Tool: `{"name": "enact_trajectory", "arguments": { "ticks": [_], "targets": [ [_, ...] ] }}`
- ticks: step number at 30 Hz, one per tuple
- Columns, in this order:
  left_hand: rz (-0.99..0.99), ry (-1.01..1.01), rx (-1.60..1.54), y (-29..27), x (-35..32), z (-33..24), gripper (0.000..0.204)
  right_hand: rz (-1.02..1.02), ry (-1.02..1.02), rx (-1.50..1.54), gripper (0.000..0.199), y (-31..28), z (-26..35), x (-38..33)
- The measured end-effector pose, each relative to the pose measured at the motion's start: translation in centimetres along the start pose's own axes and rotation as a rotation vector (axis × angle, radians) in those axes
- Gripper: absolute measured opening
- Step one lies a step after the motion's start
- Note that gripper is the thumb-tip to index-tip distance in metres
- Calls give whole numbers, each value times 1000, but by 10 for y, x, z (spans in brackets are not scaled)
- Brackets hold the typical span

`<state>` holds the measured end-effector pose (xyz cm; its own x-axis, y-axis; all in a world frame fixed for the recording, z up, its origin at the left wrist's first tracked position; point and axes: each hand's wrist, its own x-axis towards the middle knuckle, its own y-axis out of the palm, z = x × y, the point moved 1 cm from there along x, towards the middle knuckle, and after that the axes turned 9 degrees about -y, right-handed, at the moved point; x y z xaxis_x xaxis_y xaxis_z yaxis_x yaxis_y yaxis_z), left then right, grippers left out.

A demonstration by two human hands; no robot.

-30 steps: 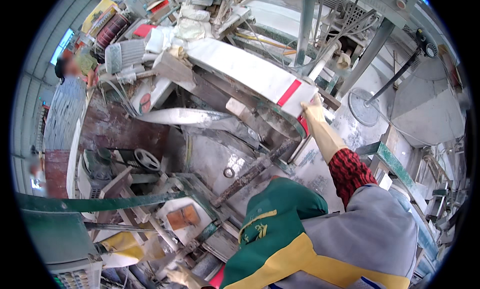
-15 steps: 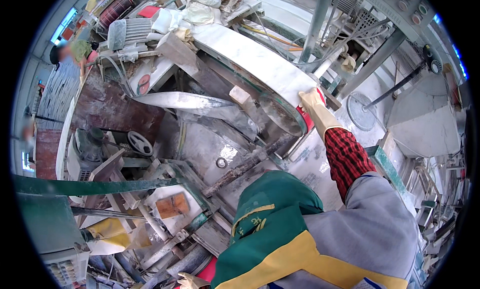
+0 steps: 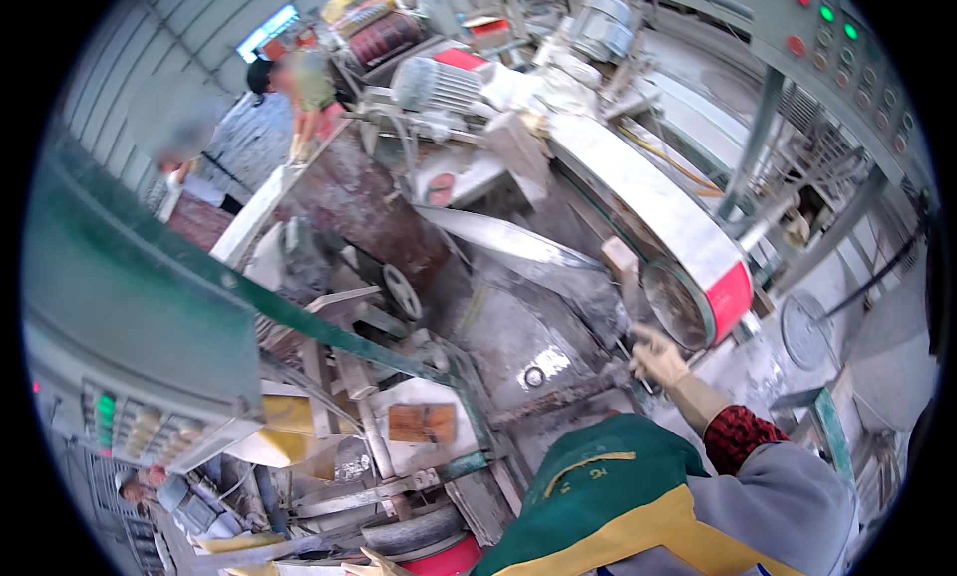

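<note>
My right hand (image 3: pixel 660 359), in a cream glove, reaches in beside the near end of a long white belt guard (image 3: pixel 638 197) with a red end (image 3: pixel 730 302). Its fingers look spread and slightly bent, close to a thin metal rod; whether they touch it is unclear. Left of that hand lies a dusty round bar (image 3: pixel 558 397). Behind the guard's end shows a round wheel (image 3: pixel 676 302), partly covered. At the bottom edge only part of my gloved left hand (image 3: pixel 379 564) appears, fingers stretched out, next to a red-sided wheel (image 3: pixel 449 558).
A green beam (image 3: pixel 329 327) crosses the left, above a wooden block (image 3: pixel 421 424). A curved metal sheet (image 3: pixel 513 239) and a handwheel (image 3: pixel 402 292) lie beyond. A control panel (image 3: pixel 847 53) hangs upper right. Another person (image 3: pixel 304 93) works at the far left.
My right hand has come off the guard's red end and moved down and left beside it. The view has swung left, showing lit panels and more of the green beam.
</note>
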<state>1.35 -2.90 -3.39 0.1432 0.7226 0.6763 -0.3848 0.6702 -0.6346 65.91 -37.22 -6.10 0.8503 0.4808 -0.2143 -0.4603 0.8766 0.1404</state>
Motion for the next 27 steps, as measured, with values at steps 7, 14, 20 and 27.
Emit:
{"name": "enact_trajectory", "arguments": {
  "ticks": [7, 14, 20, 27],
  "targets": [
    [330, -353, -62, -16, 36, 20, 61, 502, 169, -303, 48, 94, -19, -3],
    [110, -99, 109, 56, 7, 77, 65, 550, 108, -398, 50, 111, -26, -4],
    [-44, -289, 131, -19, 45, 24, 48, 529, 76, -533, 47, 87, -46, -25],
    [192, -422, 8, -16, 43, 31, 52, 505, 193, -354, 50, 86, -78, -27]
  ]
}}
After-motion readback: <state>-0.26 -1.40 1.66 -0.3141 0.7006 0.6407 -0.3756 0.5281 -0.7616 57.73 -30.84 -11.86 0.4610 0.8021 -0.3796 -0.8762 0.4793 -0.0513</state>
